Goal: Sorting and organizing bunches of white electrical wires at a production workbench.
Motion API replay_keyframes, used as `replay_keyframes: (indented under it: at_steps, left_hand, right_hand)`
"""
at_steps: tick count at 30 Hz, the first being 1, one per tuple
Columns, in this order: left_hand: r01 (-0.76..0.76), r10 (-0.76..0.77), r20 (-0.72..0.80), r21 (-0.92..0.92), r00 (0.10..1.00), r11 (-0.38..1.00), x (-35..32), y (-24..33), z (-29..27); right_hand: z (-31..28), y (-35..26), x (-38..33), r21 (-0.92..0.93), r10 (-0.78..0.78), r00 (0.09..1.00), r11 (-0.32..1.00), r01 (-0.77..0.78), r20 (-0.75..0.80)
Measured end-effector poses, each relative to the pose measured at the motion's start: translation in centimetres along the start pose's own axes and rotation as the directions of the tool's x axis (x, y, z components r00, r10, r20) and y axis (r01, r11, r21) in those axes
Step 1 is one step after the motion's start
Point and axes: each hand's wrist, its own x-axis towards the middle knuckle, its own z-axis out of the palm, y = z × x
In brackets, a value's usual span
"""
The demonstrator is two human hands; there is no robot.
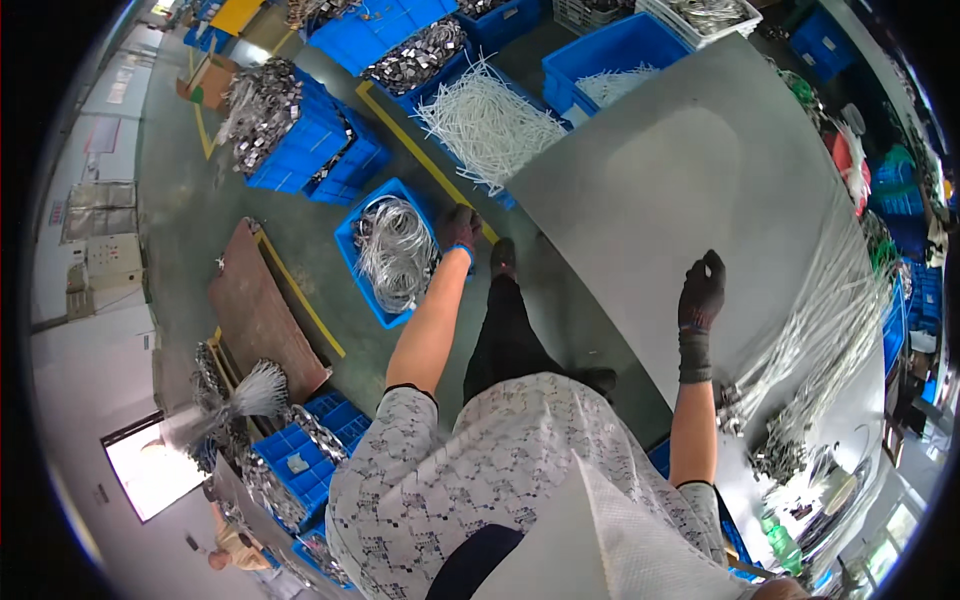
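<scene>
Over the smooth grey counter (pixel 640 190), the dark-gloved right hand (pixel 703 290) curls loosely, nothing visible inside; beside the blue plastic bin (pixel 392 320) holding silvery coiled strands (pixel 398 255) is the dark-gloved left hand (pixel 460 228). Neither grip's closure can be told. Both seem between grasps; a pickup calls for spread fingers.

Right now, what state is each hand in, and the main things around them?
Left hand, gloved, beside the coil bin; contact unclear.
Right hand, gloved, fingers curled, over the grey table; nothing visibly held.
Coil bin, open, filled with clear coils.
White strips, heaped loose.
Upper blue bin, open, partly filled.
Grey table, partly covered.
Clear strands, spread along the table's right side.
</scene>
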Motion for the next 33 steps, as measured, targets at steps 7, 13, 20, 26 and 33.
replay_keyframes:
  at_steps: [7,13,20,26,33]
  left_hand:
    - [-0.574,0.081,0.595,0.797,0.799,-0.188,17.9,-0.3,4.7]
    - [-0.667,-0.132,0.681,0.625,0.72,-0.405,30.7,-9.3,6.5]
    - [-0.646,-0.108,0.776,0.429,0.621,-0.632,46.0,-20.6,9.0]
    - [-0.915,-0.169,0.899,0.394,0.404,-0.09,50.5,-17.1,17.5]
    - [-0.911,-0.135,0.901,0.41,0.413,-0.051,53.4,-17.9,21.2]
  right_hand:
    - [24.3,-3.4,17.0,-0.739,-0.381,0.904,0.551,0.389,0.192]
    - [32.4,-2.1,20.6,-0.768,-0.434,0.878,0.487,0.417,0.202]
    - [35.5,-0.6,21.8,-0.722,-0.476,0.859,0.527,0.448,0.186]
    - [34.6,-0.2,22.2,-0.78,-0.395,0.897,0.491,0.387,0.197]
    - [34.5,0.1,22.5,-0.824,-0.295,0.94,0.481,0.301,0.172]
